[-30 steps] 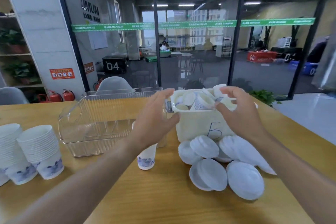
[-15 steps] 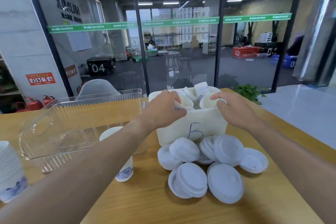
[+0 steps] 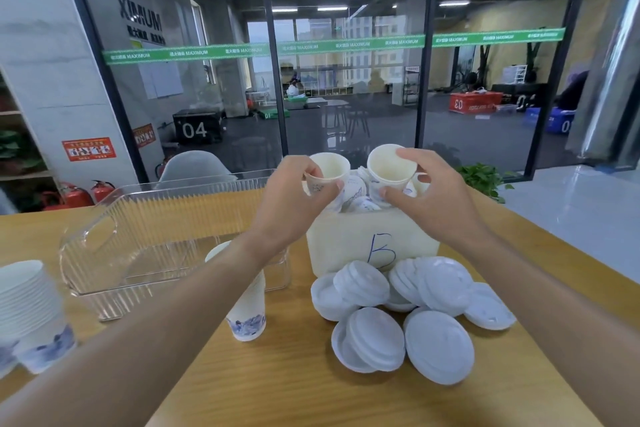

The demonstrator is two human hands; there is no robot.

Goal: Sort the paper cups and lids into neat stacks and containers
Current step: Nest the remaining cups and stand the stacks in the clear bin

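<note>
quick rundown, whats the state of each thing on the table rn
left hand: grips a paper cup
right hand: grips a second cup
white bin: holds loose cups
clear tray: looks empty
lids: loose pile
lone cup: upright
cup stacks: nested, upright

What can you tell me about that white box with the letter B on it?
The white bin looks like matte plastic, open-topped, with a blue handwritten B on its near wall. It stands upright on the wooden table, right of the clear ribbed tray. Loose paper cups fill it. White lids are piled against its near side. Both hands hold cups just above its rim.
</note>
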